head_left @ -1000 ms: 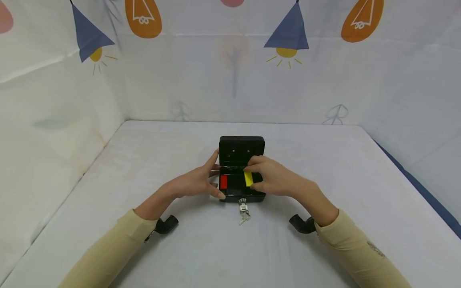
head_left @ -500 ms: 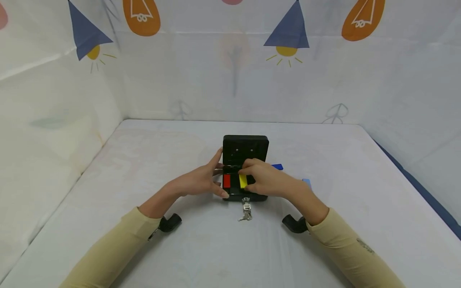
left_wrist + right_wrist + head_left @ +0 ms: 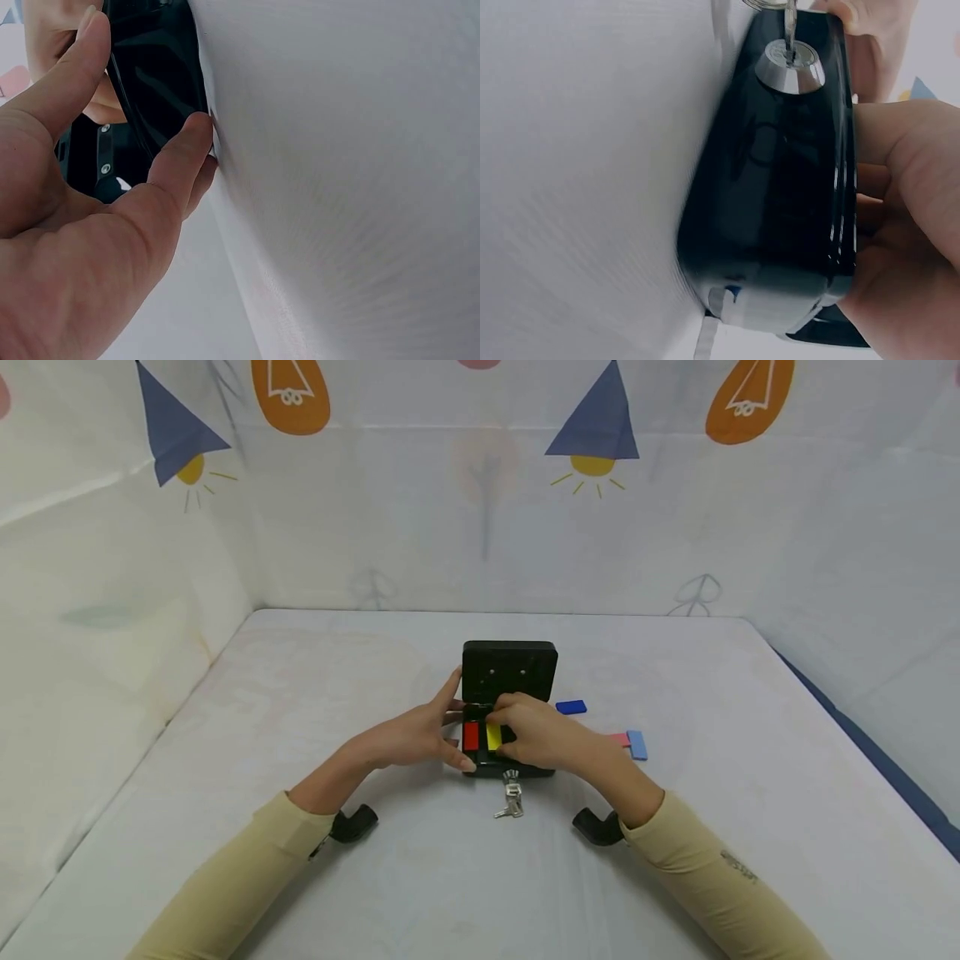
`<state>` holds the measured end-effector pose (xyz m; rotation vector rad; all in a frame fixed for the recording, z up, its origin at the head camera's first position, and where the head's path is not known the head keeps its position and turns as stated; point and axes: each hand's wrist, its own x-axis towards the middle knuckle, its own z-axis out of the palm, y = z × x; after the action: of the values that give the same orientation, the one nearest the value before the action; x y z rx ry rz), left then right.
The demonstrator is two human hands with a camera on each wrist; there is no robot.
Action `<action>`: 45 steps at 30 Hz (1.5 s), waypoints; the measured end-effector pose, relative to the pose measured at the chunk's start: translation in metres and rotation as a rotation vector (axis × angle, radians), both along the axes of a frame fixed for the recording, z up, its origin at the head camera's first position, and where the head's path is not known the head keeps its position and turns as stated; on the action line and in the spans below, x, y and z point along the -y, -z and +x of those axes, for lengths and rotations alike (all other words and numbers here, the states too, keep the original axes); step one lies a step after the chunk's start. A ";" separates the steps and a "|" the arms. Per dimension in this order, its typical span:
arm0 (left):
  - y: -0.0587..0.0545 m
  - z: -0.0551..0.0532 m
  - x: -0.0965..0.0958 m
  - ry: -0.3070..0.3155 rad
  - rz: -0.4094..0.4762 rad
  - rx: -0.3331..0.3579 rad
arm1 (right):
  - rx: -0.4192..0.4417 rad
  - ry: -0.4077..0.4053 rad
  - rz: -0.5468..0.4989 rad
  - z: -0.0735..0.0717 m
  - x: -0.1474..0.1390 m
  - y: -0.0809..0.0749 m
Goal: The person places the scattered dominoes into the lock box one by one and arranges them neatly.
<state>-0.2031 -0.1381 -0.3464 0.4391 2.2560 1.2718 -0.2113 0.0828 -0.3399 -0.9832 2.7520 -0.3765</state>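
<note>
A small black cash box sits on the table with its lid raised. Inside, at the left end, stands a red block. Just right of it is a yellow block, pinched between the fingers and thumb of my right hand. In the right wrist view those fingertips are hidden behind the front wall. My left hand spreads along the box's left side, its thumb at the front corner and its fingers against the side, as the left wrist view shows too. Keys hang from the silver lock.
To the right of the box lie a dark blue block, a pink block and a light blue block. Both wrists carry black camera mounts low over the white table. A white fabric wall rises behind.
My right hand has moved left with the yellow block, bringing it close to the red one. The blue and pink blocks have come into view from behind the right hand and arm.
</note>
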 end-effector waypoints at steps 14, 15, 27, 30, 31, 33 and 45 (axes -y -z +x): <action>0.003 -0.002 0.000 0.025 0.028 -0.007 | -0.048 0.007 -0.008 0.004 0.007 0.008; 0.003 -0.002 0.000 0.028 0.029 -0.009 | -0.049 0.011 -0.010 0.005 0.007 0.007; 0.005 -0.003 0.000 0.031 0.019 -0.016 | -0.064 0.020 -0.030 0.006 0.008 0.008; 0.005 -0.003 0.001 0.029 0.021 -0.011 | -0.069 0.024 -0.029 0.006 0.010 0.009; 0.005 -0.003 0.001 0.028 0.022 -0.009 | -0.070 0.026 -0.029 0.007 0.010 0.009; 0.005 -0.002 0.002 0.026 0.022 -0.008 | -0.074 0.026 -0.027 0.007 0.011 0.009; 0.005 -0.001 0.004 0.030 0.018 -0.018 | -0.073 0.031 -0.019 0.008 0.016 0.009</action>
<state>-0.2039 -0.1420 -0.3517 0.4909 2.2455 1.2788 -0.2035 0.0672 -0.3493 -0.9794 2.8370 -0.3797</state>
